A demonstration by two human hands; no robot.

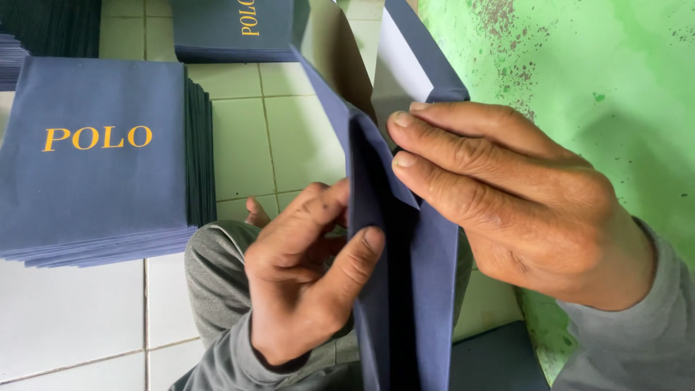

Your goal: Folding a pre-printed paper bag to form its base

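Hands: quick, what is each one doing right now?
Left hand: closed, thumb pinching the folded navy paper piece.
Right hand: fingers pressed flat on the same piece, holding it.

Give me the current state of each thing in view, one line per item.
Navy paper sheet: held upright, partly folded, white inside showing at the top.
Left hand: thumb pressed on the sheet's front fold, fingers curled.
Right hand: fingers laid flat across the folded sheet.
Stack of navy folded sheets: lying flat on the tiled floor, neatly piled.
Second navy stack: flat, farther back, cut off by the frame.
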